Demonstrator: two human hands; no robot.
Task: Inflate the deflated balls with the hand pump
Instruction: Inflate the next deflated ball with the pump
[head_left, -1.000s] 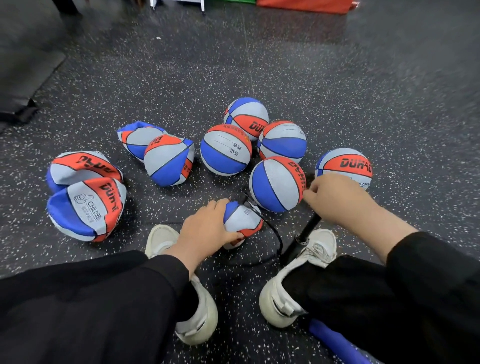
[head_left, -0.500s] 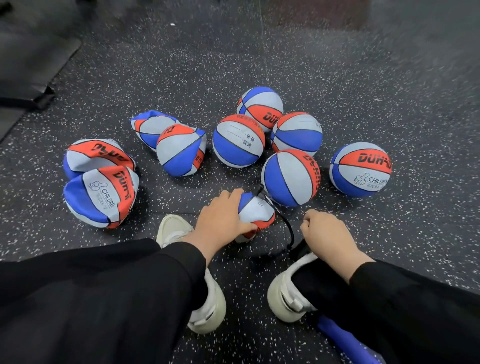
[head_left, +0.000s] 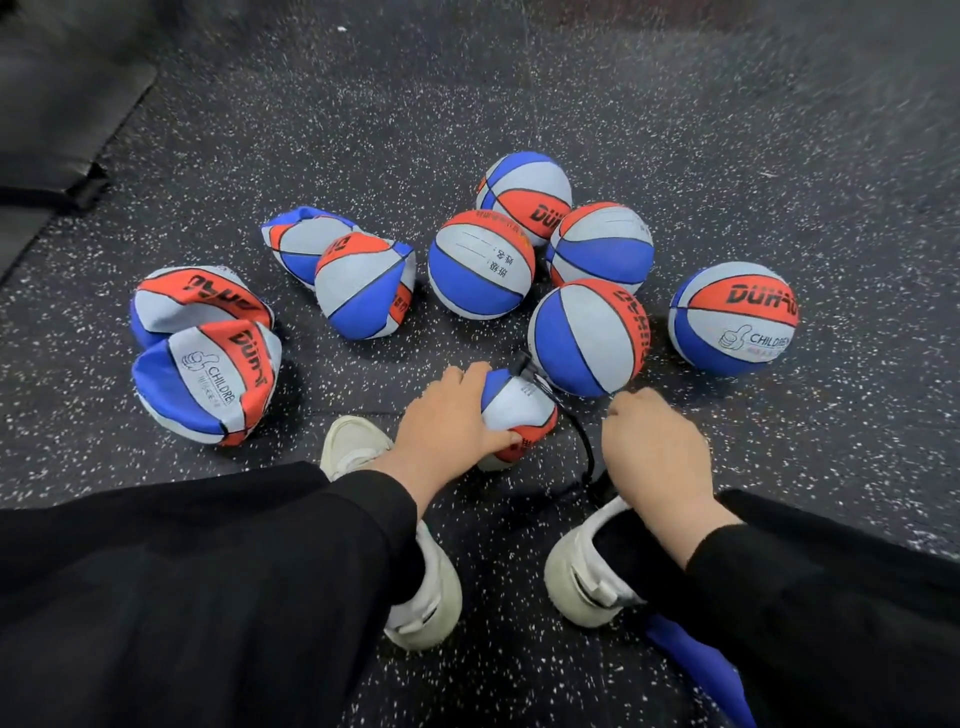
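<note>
- Your left hand (head_left: 447, 421) grips the limp ball (head_left: 517, 410), steadying it where the hose (head_left: 582, 441) enters.
- Your right hand (head_left: 657, 447) is clenched low by your shoe, apparently on the pump handle, which it hides.
- Speckled rubber floor (head_left: 675, 130); round balls (head_left: 587, 338) lie right, crumpled ones (head_left: 208, 379) left.

Limp ball (head_left: 517, 410) on floor, black pump hose (head_left: 582, 441) attached.

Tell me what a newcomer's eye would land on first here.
The red, white and blue balls on the speckled floor: round ones at right, crumpled flat ones at left. Near the shoes, the left hand grips a small ball with a black hose attached; the right hand is fisted beside it.
</note>
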